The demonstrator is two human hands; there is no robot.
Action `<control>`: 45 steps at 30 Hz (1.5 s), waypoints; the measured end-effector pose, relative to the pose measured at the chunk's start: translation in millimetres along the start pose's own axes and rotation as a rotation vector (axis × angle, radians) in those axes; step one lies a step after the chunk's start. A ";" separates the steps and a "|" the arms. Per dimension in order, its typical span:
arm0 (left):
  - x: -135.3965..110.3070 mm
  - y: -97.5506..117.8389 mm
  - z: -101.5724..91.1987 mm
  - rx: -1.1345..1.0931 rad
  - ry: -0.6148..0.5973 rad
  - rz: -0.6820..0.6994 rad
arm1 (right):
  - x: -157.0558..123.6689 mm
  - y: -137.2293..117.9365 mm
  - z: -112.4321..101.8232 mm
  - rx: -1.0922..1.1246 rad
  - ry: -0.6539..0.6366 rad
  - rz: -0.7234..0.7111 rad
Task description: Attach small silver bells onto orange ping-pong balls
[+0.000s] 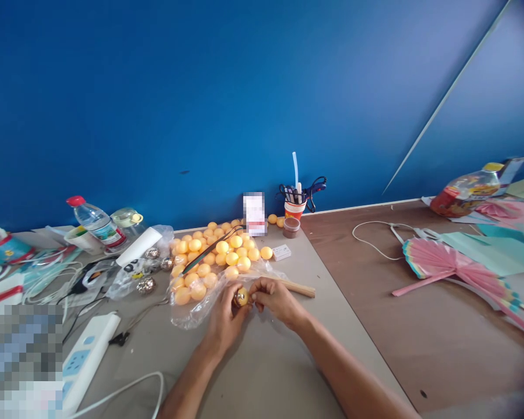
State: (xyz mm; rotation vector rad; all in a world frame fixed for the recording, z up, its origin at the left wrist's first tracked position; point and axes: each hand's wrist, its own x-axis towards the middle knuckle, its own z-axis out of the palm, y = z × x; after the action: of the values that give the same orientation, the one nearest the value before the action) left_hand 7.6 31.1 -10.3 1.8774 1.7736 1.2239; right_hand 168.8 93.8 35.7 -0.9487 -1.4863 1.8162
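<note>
My left hand (226,314) is closed around a small ball (241,297), orange with shiny dark gold patches. Close against the ball's right side, my right hand (274,298) has thumb and forefinger pinched together; whatever is between them is too small to make out. Just beyond both hands lies a clear plastic bag (196,311) with many orange table tennis balls (232,258) in and on it. Dark tweezers (207,255) rest across these balls. A wooden stick (299,288) lies behind my right hand.
At left are a white power strip (89,364), tangled cables, a water bottle (96,224) and shiny metallic balls (146,285). A small box (282,252), a lidded tub (291,227) and a cup of tools (295,208) stand near the wall. Pink paper fans (458,267) lie at right.
</note>
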 end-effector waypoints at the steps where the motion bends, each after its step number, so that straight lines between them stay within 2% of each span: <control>1: -0.1 -0.2 0.2 0.001 -0.003 -0.007 | -0.5 0.1 0.2 -0.008 0.005 -0.008; 15: -1.7 1.7 -0.8 0.013 -0.016 0.028 | -0.7 4.3 6.6 0.020 -0.003 0.033; 22: -1.9 2.1 -0.2 0.067 -0.022 0.065 | -1.3 3.9 6.2 -0.047 -0.019 0.060; 30: -2.5 1.5 -1.0 0.090 -0.061 0.082 | -0.9 10.1 5.2 -0.105 0.026 0.076; 38: -2.9 9.9 -5.8 0.122 -0.120 0.104 | -3.0 7.4 7.4 -0.172 0.061 0.136; 45: -3.8 12.8 -5.0 0.137 -0.098 0.154 | -4.2 4.2 11.2 -0.142 0.097 0.177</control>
State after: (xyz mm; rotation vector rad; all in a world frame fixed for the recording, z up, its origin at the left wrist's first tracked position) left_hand 13.1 23.4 0.3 2.1467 1.7287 1.0635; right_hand 161.9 83.4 33.6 -1.2559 -1.5277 1.7756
